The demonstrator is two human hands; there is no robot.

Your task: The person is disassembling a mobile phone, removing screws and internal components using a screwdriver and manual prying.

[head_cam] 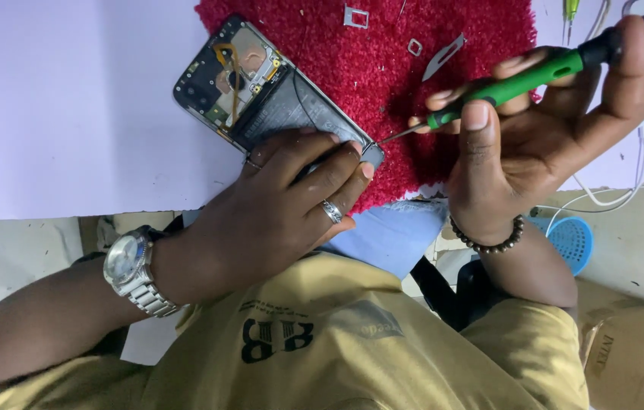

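Left hand [292, 190] clamps and half-hides an opened black smartphone [261, 87]; right hand [535, 129] grips a green-handled screwdriver [504, 83], tip indistinct.

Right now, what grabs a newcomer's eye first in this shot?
The bright red fuzzy mat at top centre, with an opened phone lying across its left edge, circuitry and battery exposed. The left hand pins the phone's near end, while the right hand holds a green screwdriver with its tip at the phone's corner. A loose blade lies on the mat behind.
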